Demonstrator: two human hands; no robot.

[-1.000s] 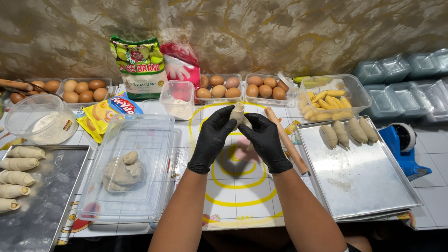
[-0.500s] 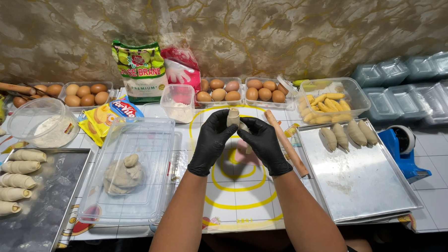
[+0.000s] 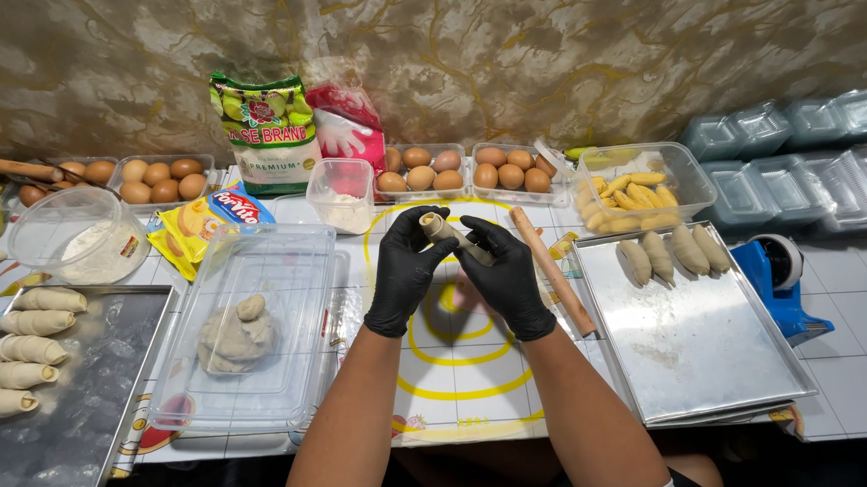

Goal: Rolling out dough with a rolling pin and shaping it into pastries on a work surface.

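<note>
Both black-gloved hands meet above the middle of the bench, over a white mat with yellow rings. The left hand and the right hand close together around a small roll of pale dough, lifted off the mat, its spiral end pointing up and away from the person. The grip looks snug, and the chief risk is squeezing too hard: soft dough would flatten or the seam would smear open, and whatever is wrapped inside, which cannot be seen, could push out of the end. A looser hold carries the opposite danger, since the roll could unwind or slip down onto the mat. A wooden rolling pin lies slanted just beside the right hand's wrist, so a careless elbow could knock it toward the steel tray that carries four finished pieces at its far edge. The clear lidded box of dough lumps sits near the left forearm and could be nudged.
</note>
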